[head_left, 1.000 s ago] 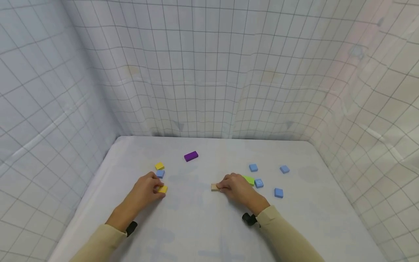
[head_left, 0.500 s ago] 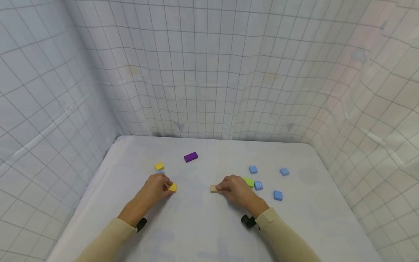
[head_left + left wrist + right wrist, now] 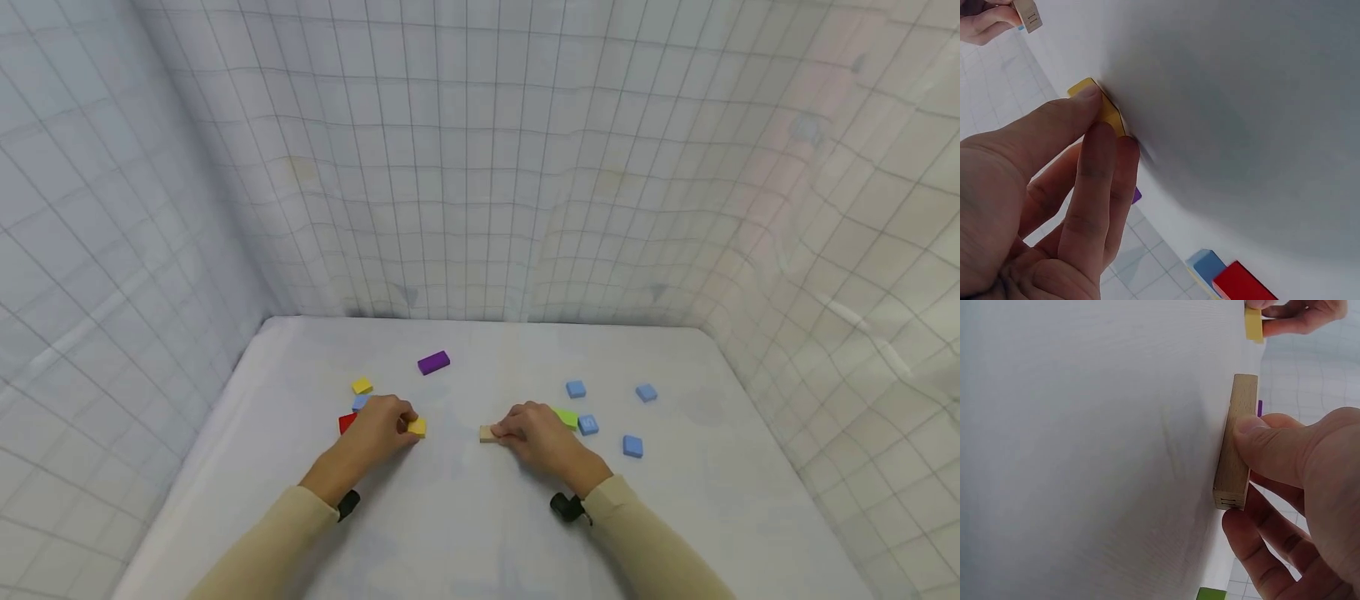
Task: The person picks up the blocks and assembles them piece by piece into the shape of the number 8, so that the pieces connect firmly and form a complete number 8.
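My left hand (image 3: 377, 431) pinches a small yellow block (image 3: 417, 428) between thumb and fingers, low over the white tabletop. In the left wrist view the thumb lies along the face of this yellow block (image 3: 1109, 115). To its right, my right hand (image 3: 538, 435) grips a plain wooden block (image 3: 487, 434) by its sides. The right wrist view shows this wooden block (image 3: 1237, 450) as a long bar with dark marks on its end. A short gap separates the two held blocks. Behind the left hand, a red block (image 3: 347, 422) is partly hidden.
A blue block (image 3: 361, 403) and another yellow block (image 3: 362, 386) lie beyond the left hand. Further back sits a purple block (image 3: 433, 362). A green block (image 3: 566, 419) and several blue blocks (image 3: 633, 446) are on the right. Gridded white curtains (image 3: 480, 167) surround the table (image 3: 465, 533).
My left hand has moved right with the yellow block, closer to the wooden block, uncovering the red block behind it. My right hand has stayed nearly still, holding the wooden block.
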`<action>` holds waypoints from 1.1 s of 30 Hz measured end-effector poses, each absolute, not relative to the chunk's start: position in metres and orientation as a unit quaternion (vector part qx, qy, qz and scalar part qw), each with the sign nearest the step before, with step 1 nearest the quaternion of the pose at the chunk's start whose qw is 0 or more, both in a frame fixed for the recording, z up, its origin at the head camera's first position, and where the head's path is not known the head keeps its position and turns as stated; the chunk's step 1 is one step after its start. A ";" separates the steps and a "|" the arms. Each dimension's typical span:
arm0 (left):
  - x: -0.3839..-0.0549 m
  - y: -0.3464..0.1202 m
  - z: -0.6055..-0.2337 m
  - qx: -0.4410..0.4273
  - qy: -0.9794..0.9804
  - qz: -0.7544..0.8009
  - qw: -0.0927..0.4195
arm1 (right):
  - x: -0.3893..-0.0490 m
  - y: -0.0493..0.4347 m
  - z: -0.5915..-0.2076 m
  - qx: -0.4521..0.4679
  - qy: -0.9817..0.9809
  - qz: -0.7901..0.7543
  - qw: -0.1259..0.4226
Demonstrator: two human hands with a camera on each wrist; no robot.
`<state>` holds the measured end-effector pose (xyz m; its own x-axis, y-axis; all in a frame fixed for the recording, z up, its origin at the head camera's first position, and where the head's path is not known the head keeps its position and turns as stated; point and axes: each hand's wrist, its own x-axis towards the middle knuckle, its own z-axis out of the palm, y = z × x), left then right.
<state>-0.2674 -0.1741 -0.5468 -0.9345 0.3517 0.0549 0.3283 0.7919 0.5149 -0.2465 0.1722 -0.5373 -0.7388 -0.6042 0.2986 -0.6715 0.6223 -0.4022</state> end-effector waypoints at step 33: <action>-0.261 -0.113 -0.508 0.142 0.958 0.245 0.037 | -0.249 0.172 -0.532 0.337 -0.901 0.268 0.046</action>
